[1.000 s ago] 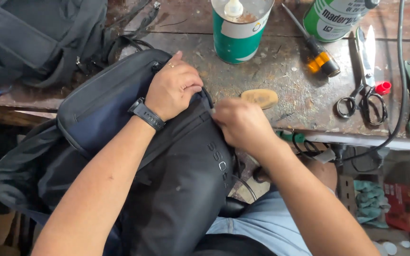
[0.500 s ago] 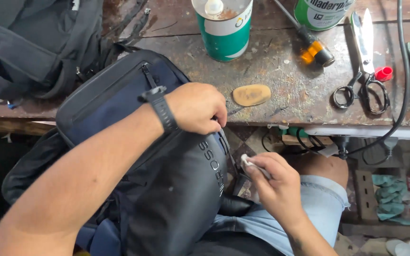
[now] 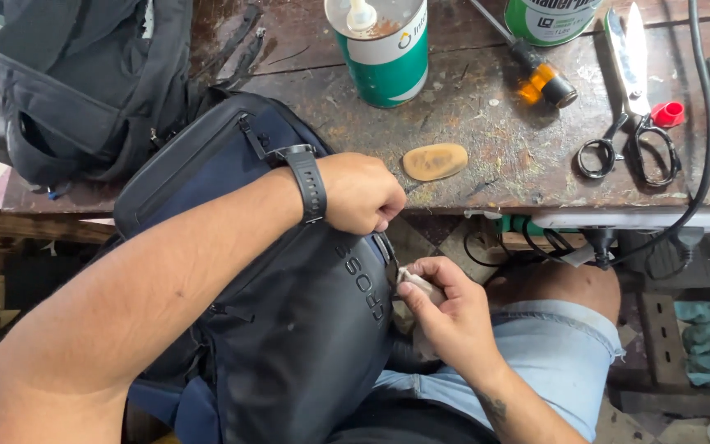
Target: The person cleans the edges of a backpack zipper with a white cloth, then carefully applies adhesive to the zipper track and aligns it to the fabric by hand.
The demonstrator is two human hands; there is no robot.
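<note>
A dark navy and black backpack [image 3: 289, 329] rests on my lap, its top leaning against the worn wooden bench [image 3: 486, 156]. My left hand [image 3: 363, 193], with a black watch on the wrist, is closed on the backpack's upper right edge near the zipper. My right hand [image 3: 445, 316] is lower, at the bag's right side, pinching a small pale piece, perhaps a cloth or tab, against the bag's edge. What exactly it holds is partly hidden by the fingers.
On the bench stand a green and white can [image 3: 384, 53], a second green can [image 3: 552, 16], a tool with an orange handle [image 3: 536, 74], scissors [image 3: 630, 123], a tan oval block [image 3: 435, 161]. Another black bag [image 3: 84, 90] lies at left. A black cable [image 3: 700, 164] runs down the right.
My right hand has dropped from the bag's top down to its right side. My left hand has shifted right along the upper edge. The view has tilted slightly downward.
</note>
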